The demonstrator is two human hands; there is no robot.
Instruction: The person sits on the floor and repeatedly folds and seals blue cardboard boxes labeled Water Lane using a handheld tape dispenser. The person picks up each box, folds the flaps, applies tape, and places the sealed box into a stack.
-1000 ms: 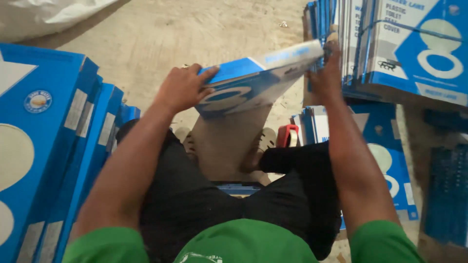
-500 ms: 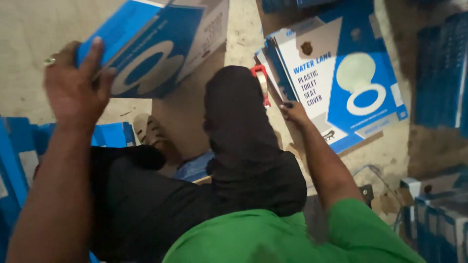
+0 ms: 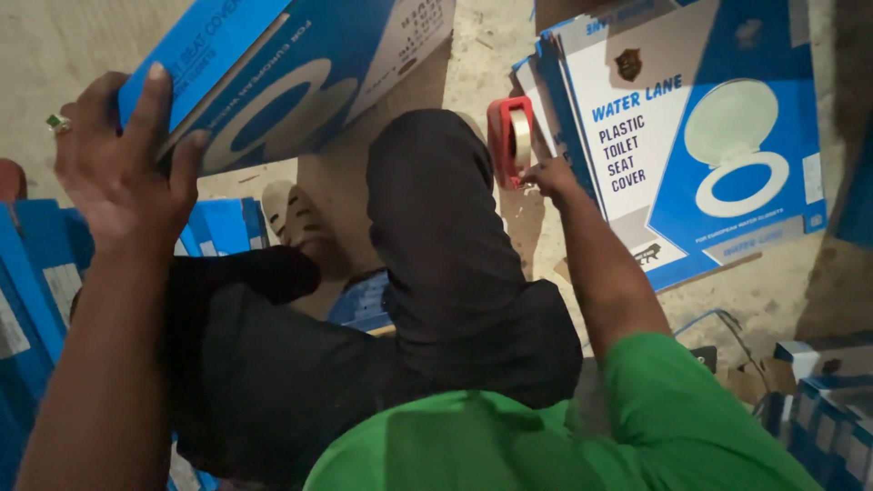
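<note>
Left hand (image 3: 118, 173) is up at the far left, arm coming straight up from the near left corner, fingers spread and wrapped over the near edge of a blue cardboard box (image 3: 282, 68) with a white seat-ring picture on it. So that hand is clamped on the box, holding it tilted above the floor, with a ring (image 3: 58, 122) showing on one finger.

Right hand (image 3: 548, 177) is stretched out past the knee, arm angled from the near right up toward the middle, green sleeve (image 3: 673, 409) bunched at the shoulder. Its fingertips are pinched on a red tape dispenser (image 3: 509, 141) with a roll of pale tape in it, standing on edge just right of the knee. The two hands are well apart, each busy with its own thing.

Between them is the person's bent leg in black trousers (image 3: 446, 245), with a sandalled foot (image 3: 300, 223) poking out on the left side.

Just right of the dispenser lies a flattened blue and white carton (image 3: 691, 155) with a toilet seat picture, on top of a small stack. More blue boxes (image 3: 41, 300) stand on edge along the left, and a few more sit at the near right corner (image 3: 818, 400). All of it is on a dusty concrete floor (image 3: 55, 45).
</note>
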